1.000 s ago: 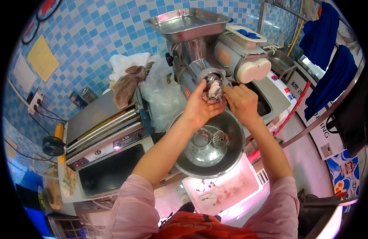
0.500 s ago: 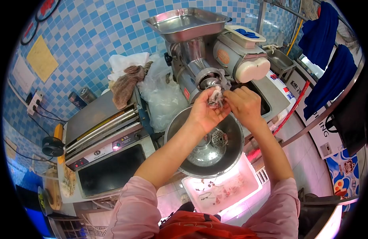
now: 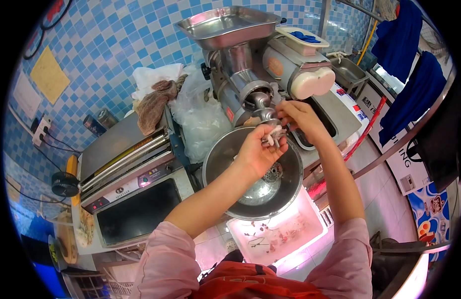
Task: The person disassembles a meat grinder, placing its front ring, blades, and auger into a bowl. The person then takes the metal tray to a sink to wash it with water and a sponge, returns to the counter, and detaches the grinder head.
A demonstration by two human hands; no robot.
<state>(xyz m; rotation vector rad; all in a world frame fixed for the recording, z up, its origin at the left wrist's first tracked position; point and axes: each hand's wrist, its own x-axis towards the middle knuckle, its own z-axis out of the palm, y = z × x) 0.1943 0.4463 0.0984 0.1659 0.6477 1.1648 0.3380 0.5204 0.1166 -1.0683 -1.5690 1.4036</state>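
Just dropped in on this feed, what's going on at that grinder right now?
A person in pink sleeves stands over a steel meat grinder. The left hand holds a pale scrap of meat residue just below the grinder's open outlet, above a steel bowl. The right hand has its fingers at the auger end sticking out of the outlet. A perforated grinder plate lies in the bowl. A white tray with meat bits sits below.

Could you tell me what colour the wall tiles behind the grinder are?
Blue and white mosaic wall tiles, in the head view.
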